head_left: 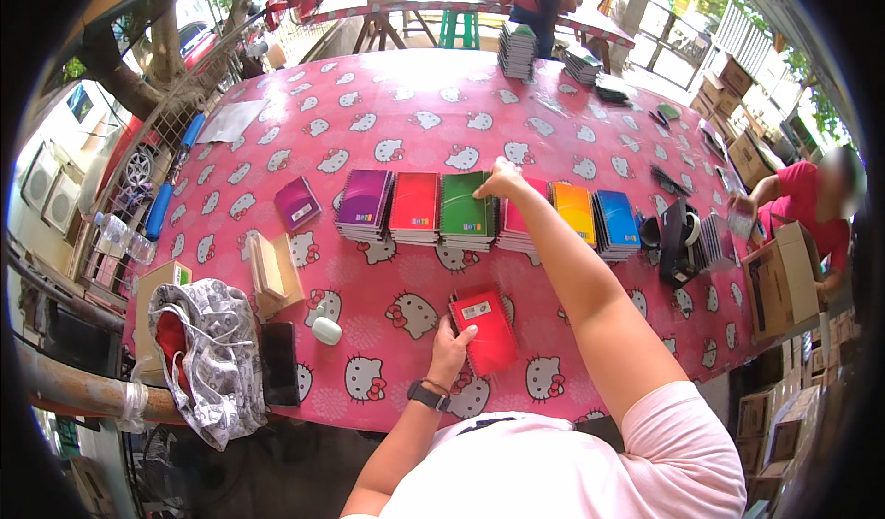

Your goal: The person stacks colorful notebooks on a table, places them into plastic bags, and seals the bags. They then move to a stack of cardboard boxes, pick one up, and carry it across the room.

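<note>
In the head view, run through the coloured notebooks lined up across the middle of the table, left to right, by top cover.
Purple stack → red stack → green stack → pink stack → yellow notebook → blue stack.

Daylight brightens the pink cat-patterned counter (415, 275); a green stool (459, 16) stands beyond its far edge, tree trunks (164, 38) and wire mesh (195, 98) at left
</note>
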`<state>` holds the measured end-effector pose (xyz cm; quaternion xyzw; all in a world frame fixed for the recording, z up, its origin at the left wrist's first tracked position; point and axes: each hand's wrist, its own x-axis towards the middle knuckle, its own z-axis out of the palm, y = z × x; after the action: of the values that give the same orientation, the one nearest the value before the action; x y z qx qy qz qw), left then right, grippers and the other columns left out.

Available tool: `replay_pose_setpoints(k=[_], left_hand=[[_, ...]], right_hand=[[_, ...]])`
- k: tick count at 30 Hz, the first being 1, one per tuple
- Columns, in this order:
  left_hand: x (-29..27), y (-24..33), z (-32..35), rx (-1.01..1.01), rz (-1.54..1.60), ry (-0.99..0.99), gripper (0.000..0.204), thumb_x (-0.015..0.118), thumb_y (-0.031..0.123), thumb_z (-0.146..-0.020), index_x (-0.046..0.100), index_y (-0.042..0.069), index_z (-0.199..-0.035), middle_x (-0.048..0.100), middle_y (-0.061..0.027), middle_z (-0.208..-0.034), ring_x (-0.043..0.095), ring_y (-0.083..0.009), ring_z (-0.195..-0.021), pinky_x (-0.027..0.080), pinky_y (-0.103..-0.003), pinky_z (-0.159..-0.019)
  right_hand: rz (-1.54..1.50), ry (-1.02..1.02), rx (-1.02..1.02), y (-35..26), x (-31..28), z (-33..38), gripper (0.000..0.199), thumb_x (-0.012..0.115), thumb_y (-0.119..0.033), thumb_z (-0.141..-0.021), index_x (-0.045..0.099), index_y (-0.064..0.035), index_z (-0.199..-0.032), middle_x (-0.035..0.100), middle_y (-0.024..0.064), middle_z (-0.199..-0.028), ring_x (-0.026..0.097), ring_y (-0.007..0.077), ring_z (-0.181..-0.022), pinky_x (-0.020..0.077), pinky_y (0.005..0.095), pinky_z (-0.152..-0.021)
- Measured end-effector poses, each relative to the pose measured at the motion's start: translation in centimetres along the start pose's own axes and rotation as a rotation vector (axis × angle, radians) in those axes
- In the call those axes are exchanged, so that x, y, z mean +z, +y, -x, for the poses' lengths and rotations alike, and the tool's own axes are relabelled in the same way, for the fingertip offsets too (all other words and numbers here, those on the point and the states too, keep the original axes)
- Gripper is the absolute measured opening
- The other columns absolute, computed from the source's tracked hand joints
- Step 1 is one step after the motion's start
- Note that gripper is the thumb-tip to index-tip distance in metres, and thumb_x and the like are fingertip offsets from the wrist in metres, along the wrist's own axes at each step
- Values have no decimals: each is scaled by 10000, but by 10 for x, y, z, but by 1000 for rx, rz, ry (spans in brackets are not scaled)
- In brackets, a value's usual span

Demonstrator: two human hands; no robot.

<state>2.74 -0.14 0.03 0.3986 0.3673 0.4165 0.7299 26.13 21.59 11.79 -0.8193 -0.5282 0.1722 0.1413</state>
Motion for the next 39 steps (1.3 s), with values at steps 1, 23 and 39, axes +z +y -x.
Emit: replay_pose_setpoints(k=[1, 23, 39], left_hand=[[3, 1, 0, -4, 8, -16, 360, 606, 79, -834, 448, -45, -1132, 579, -122, -1069, 565, -158, -957, 455, -286, -857], [10, 26, 6, 40, -184, 16, 523, 723, 132, -750, 430, -59, -1139, 593, -130, -1030, 586, -172, -911, 476, -288, -814], [11, 21, 7, 64, -208, 15, 522, 719, 182, -760, 444, -57, -1134, 595, -135, -1037, 588, -171, -922, 475, -296, -815]], right_hand=[[-145, 52, -23, 13, 4, -1, 712, 835, -296, -586, 457, 9, -1107, 535, 181, -1068, 530, 312, -1000, 478, 465, -822], [69, 374, -186, 58, -13, 99, 435, 701, -325, -743, 575, -86, -1084, 555, 142, -1072, 502, 300, -1089, 464, 405, -876], [437, 320, -509, 62, 22, 117, 404, 573, -166, -802, 518, -124, -1199, 492, 106, -1123, 467, 281, -1093, 424, 439, -852]])
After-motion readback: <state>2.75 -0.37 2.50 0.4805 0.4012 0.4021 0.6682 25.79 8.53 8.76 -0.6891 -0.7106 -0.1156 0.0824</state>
